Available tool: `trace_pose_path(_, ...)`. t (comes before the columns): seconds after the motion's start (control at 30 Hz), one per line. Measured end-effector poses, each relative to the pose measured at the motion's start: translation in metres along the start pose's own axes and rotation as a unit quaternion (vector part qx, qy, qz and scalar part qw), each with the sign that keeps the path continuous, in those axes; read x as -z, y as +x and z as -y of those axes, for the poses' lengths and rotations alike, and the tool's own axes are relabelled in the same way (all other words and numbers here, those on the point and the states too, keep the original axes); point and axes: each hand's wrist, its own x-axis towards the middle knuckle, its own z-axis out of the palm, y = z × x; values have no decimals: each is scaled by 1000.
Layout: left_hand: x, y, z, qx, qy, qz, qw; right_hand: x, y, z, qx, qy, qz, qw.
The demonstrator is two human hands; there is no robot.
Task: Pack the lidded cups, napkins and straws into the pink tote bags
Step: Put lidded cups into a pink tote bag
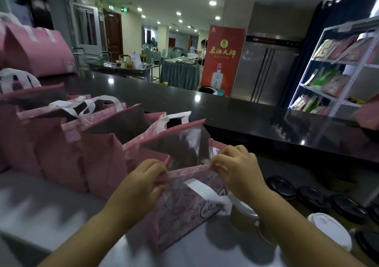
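tote bag rim pinched between left hand and right hand.

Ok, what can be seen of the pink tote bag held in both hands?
The pink tote bag looks glossy, with a faint marbled print and a cartoon outline low on its front. A white handle flops over that front. It stands upright on the pale worktop, mouth open, beside similar bags. The left hand and right hand pinch its near rim.
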Motion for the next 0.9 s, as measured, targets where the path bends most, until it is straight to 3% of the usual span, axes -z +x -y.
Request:
trace_pose_path(0.17,1,20,26,-7,-23,-12,1000,5,2,-3,-26,50,21,998)
trace_pose_path(0.3,7,34,49,-27,-33,-18,999,8,9,-13,-131,85,9,988)
trace_pose_path(0.47,16,47,73,-30,-17,-6,999,5,12,-16,-175,136,99,970)
trace_pose_path(0.9,45,64,52,-136,-8,-17,991,14,-10,-2,-198,156,-33,967)
